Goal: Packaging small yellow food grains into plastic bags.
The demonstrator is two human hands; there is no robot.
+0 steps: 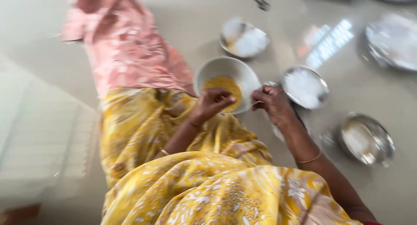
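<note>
The white bowl sat on the pale, glossy floor, just beyond the person's lap and touching the edge of the yellow patterned cloth that covered the knees. It was round and deep, with a smooth white wall, and a heap of small yellow grains lay in its bottom, filling less than half of it. The picture was blurred by motion, so single grains could not be told apart.

The left hand lay over the near rim of the bowl, its fingers curled down and drawn together over the grains; whether the grip pinched any of them could not be told. The right hand was at the bowl's right rim, fingers bent and pressed toward the rim, though the blur hid whether they actually clasped it. A thin gold bangle ringed the right wrist.

Around the bowl, several round steel dishes stood on the floor: one just behind it with a whitish content, one just to its right beside the right hand, also whitish inside, and another farther right, well apart from the bowl. A larger steel plate lay at the far right. A pink patterned cloth stretched away on the left, meeting the yellow one.
</note>
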